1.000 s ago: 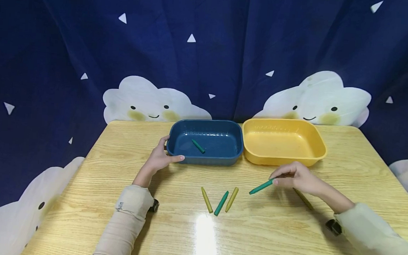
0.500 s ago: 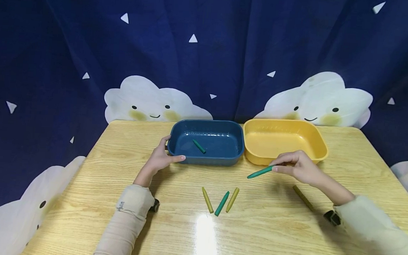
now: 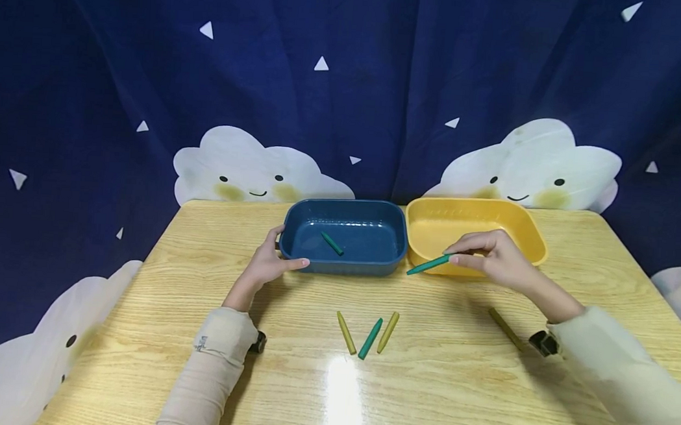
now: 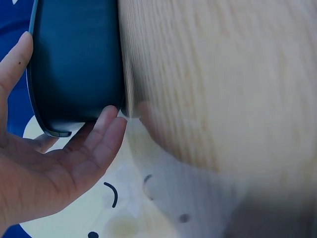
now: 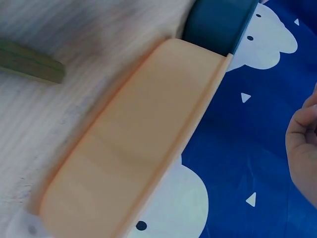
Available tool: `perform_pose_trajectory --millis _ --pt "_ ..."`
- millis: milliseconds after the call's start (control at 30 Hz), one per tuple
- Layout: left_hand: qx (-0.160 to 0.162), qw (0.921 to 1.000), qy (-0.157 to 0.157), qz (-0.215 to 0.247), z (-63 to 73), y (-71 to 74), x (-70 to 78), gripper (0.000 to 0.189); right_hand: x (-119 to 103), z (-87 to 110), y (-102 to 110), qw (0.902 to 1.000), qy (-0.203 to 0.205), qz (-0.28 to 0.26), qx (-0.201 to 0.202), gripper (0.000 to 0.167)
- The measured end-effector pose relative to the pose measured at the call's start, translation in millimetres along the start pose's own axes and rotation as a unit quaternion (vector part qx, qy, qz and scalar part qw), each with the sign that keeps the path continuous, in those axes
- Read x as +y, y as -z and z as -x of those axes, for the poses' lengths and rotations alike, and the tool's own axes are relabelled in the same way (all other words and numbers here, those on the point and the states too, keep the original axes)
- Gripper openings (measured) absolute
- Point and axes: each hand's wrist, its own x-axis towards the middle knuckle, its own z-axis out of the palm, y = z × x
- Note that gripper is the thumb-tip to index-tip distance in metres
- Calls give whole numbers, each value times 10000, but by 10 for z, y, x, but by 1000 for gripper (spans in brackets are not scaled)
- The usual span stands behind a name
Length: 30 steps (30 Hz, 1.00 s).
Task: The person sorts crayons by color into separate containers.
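My left hand (image 3: 264, 263) holds the left end of a dark blue plastic basin (image 3: 349, 267), thumb along its front rim; in the left wrist view its fingers (image 4: 106, 139) reach under that end. A green crayon (image 3: 332, 243) lies inside this basin. Pinched between thumb and fingertips of my right hand (image 3: 498, 258) is another green crayon (image 3: 428, 264), slanting down to the left. It is above the table, in front of the yellow basin (image 3: 463, 210). In the right wrist view the right hand (image 5: 303, 144) shows only partly, and its crayon is out of sight.
A green crayon (image 3: 370, 338) lies on the wooden table (image 3: 283, 378) between two olive-yellow crayons (image 3: 346, 333). Farther right, below my right forearm, lies one more olive crayon (image 3: 506, 329). Both basins stand side by side at the back edge, before a blue curtain (image 3: 371, 97).
My right hand has risen and moved away from me with the green crayon, from above the table up to the yellow basin's front. The left hand has stayed on the blue basin.
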Motion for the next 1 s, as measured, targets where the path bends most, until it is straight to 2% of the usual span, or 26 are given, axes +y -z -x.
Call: perform_pose_trajectory --millis 167,367,667,1000 --pt "1 10000 10 -11 5 2 -2 97 -26 -76 15 9997 189 162 73 13" --pt "18 10000 -13 -6 11 5 4 97 -66 -173 56 9997 96 212 123 12" --pt "35 10000 17 -3 3 -1 5 97 -310 -363 90 9984 80 458 334 11" --pt "32 10000 36 -31 1 1 12 97 -191 -602 153 9989 314 149 314 13"
